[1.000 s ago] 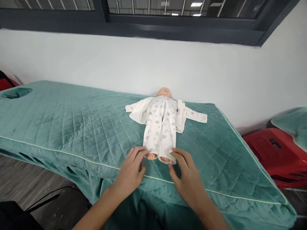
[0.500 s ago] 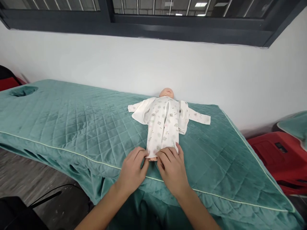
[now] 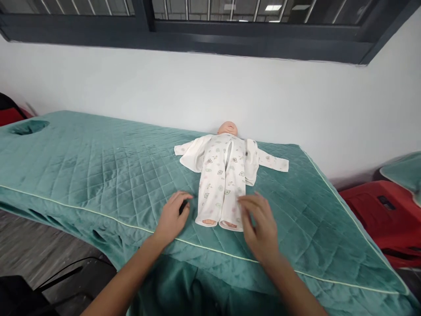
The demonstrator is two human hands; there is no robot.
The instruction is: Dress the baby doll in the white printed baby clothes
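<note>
A baby doll (image 3: 227, 128) lies on its back on a teal quilted bed (image 3: 98, 171), head against the white wall. It wears a white printed romper (image 3: 223, 184) with the sleeves spread out flat; both feet show at the leg cuffs. My left hand (image 3: 173, 217) hovers just left of the romper's left leg, fingers loosely curled, holding nothing. My right hand (image 3: 261, 226) hangs just right of the right leg, blurred by motion, fingers apart, not touching the cloth.
The bed's near edge with pale piping runs across below my hands. A face hole (image 3: 28, 127) sits at the bed's far left. A red object (image 3: 378, 215) stands on the floor to the right, another teal cover (image 3: 404, 171) beyond it.
Both hands have let go of the romper's leg cuffs and drawn apart, the left to the left, the right to the right. The romper legs now lie flat over the doll's feet.
</note>
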